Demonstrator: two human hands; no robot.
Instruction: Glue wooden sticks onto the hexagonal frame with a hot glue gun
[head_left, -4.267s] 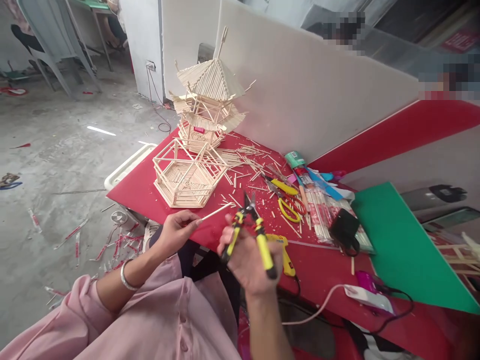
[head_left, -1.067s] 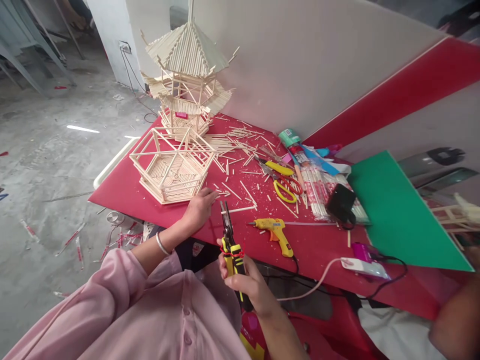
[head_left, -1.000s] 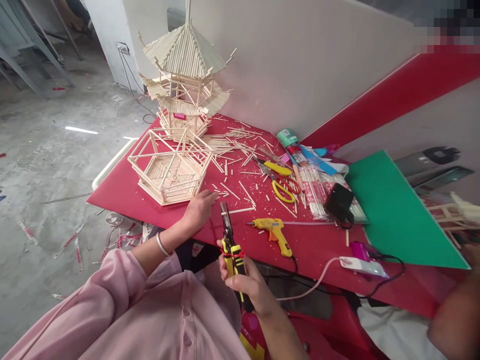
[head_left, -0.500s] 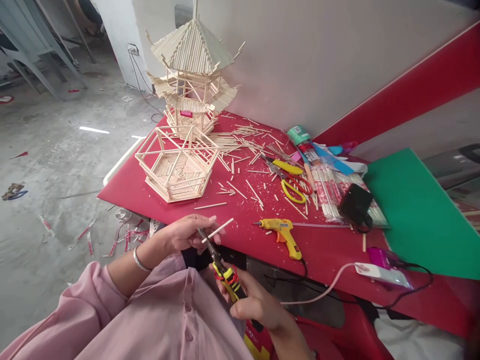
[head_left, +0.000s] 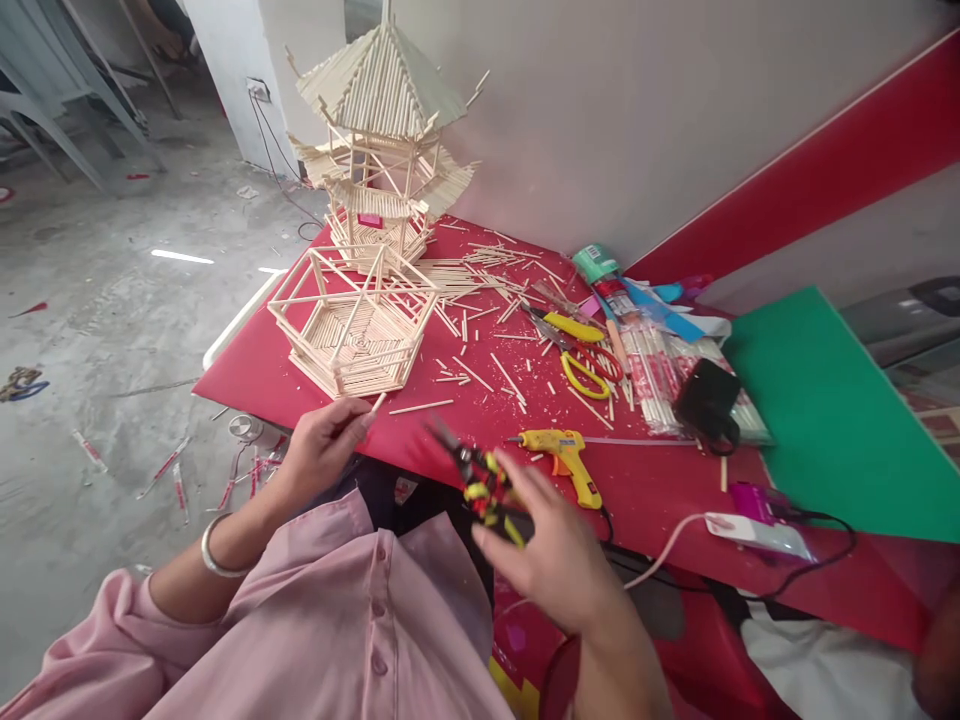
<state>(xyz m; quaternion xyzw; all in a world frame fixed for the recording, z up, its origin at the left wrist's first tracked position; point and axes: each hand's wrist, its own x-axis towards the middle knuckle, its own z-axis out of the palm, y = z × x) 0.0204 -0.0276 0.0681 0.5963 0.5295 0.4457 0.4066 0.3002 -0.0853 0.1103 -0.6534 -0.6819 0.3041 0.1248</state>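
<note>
My left hand (head_left: 330, 440) is closed in a pinch on a short wooden stick (head_left: 379, 402), near the front edge of the table. Just beyond it stands a hexagonal stick frame (head_left: 356, 325) with a spiral-patterned stick floor. In my right hand (head_left: 555, 540) are pliers (head_left: 484, 480) with black, yellow and red handles, blurred by motion and held over the table edge. A yellow glue gun (head_left: 564, 458) lies on the table to the right of the pliers, with a clear glue stick in its back end.
A tiered stick pagoda (head_left: 386, 140) stands at the back of the red table (head_left: 247, 370). Loose sticks (head_left: 487, 280) litter the middle. Scissors (head_left: 589, 365), packed sticks (head_left: 652, 380), a black box-shaped object (head_left: 709, 400), a white power strip (head_left: 757, 535) and a green board (head_left: 840, 420) lie rightward.
My left hand has moved left and up with the stick, away from the pliers. My right hand has lifted the pliers up and right over the table edge.
</note>
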